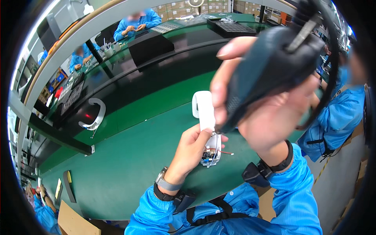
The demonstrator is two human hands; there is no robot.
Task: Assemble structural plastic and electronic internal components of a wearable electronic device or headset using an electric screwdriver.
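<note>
A white, curved plastic housing [206, 111] lies lengthwise over the green table, held by my left hand [190, 150], thumb on top and fingers curled around it. At its near end a small circuit board [208, 157] shows, with red, white and blue wires. Close to the camera, my right hand [270, 109] is wrapped round a dark power screwdriver [266, 70], blurred and with a black cable at its top. The tool's lower end comes down beside my left thumb; whether it touches the housing cannot be made out.
Another white curved piece [98, 113] with a red glow rests on the dark strip at left. A black box [150, 47] stands beyond. Foam strips [68, 186] and a cardboard box [76, 221] are at lower left. Co-workers in blue sit around; one [337, 105] is close right.
</note>
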